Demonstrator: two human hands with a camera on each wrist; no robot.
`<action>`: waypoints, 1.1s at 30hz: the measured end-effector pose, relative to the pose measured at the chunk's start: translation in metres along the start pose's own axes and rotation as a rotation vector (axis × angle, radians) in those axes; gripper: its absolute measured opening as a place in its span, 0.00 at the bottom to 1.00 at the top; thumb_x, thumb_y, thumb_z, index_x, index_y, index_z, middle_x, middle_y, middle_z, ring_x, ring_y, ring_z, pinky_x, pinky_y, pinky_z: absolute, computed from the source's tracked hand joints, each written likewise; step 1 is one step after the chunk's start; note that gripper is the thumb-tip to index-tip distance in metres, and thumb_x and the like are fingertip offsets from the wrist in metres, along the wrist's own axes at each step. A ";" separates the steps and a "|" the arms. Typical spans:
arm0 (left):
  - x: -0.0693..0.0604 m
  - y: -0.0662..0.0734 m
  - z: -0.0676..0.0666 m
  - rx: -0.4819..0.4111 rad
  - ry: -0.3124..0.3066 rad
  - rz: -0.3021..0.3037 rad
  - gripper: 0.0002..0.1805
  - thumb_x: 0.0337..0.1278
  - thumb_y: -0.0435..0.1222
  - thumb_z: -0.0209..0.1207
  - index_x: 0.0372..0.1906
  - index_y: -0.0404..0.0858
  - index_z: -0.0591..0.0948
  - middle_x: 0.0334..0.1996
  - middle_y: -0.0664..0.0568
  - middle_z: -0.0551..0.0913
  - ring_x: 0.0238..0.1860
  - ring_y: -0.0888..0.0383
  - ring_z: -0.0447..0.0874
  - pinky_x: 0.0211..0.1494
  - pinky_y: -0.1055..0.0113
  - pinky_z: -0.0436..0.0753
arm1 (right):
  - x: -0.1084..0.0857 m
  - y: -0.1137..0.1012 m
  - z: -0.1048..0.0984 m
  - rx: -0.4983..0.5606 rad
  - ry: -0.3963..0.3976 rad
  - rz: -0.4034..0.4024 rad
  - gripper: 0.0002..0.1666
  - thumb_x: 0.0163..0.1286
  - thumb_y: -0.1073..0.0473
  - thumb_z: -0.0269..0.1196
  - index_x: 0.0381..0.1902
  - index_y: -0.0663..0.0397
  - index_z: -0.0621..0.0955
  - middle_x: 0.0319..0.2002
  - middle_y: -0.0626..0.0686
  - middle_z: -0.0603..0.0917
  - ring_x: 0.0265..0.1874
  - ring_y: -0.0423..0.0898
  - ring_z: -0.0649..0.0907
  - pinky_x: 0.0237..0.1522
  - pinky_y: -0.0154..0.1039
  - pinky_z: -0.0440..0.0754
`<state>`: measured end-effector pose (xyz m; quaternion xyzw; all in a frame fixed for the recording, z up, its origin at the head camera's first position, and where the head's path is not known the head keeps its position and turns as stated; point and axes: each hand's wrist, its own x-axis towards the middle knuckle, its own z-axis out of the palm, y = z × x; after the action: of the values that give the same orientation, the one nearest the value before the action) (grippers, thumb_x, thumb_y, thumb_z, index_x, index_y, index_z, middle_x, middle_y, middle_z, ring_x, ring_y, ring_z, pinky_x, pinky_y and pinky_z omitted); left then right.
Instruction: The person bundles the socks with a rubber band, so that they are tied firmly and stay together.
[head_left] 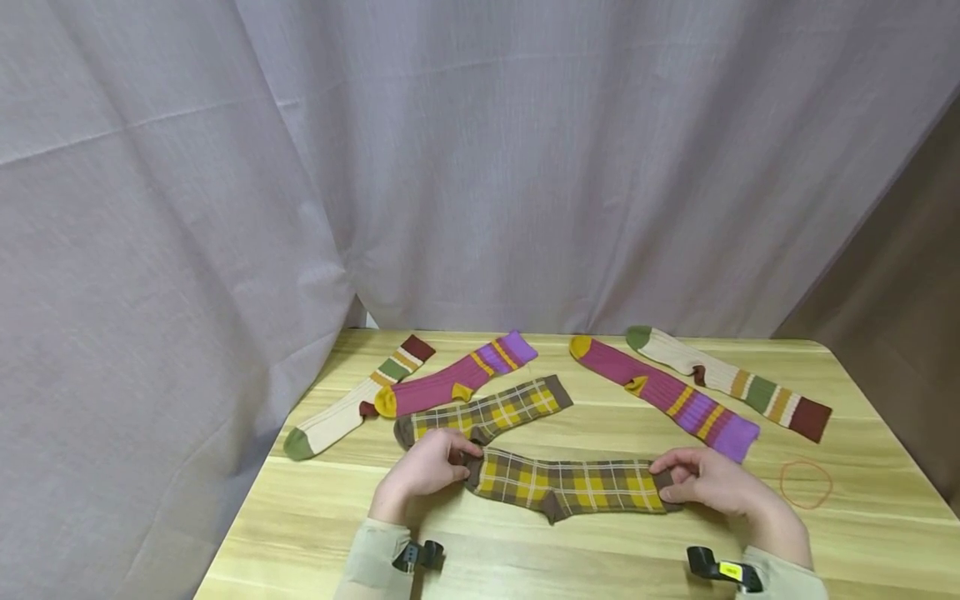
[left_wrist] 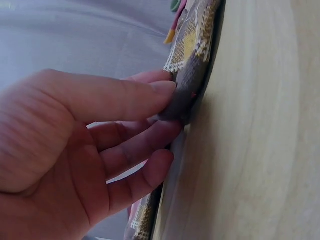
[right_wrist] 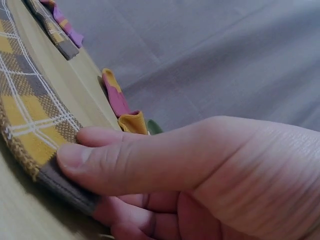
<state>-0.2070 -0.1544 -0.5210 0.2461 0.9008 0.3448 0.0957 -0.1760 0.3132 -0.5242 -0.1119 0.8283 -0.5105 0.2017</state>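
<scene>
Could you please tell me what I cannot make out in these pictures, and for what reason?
- Head view: part of the toe of the front checked sock, covered by the left grip.
- Head view: part of this sock's cuff, covered by the right grip.
- Head view: any writing on the yellow label, too small.
- Left wrist view: the sock's cuff, cut off by the top edge.
- Right wrist view: its toe, cut off by the left edge.

Across the upper frame we see a curtain, behind a table. On it, at lower centre, one sock stretches between the left hand and the right hand. Behind that sock we find three socks centre-left, two socks right. A loop lies lower right.
</scene>
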 end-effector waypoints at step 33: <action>-0.010 -0.018 -0.016 -0.167 0.101 -0.029 0.17 0.62 0.27 0.71 0.56 0.34 0.88 0.45 0.47 0.89 0.38 0.59 0.83 0.41 0.66 0.84 | -0.001 -0.007 0.000 -0.108 0.142 0.021 0.22 0.68 0.67 0.73 0.57 0.69 0.83 0.37 0.54 0.75 0.32 0.43 0.73 0.31 0.35 0.74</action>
<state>-0.2106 -0.1805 -0.5208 0.2067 0.8760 0.4291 0.0753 -0.1756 0.3099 -0.5176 -0.0774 0.8679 -0.4698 0.1417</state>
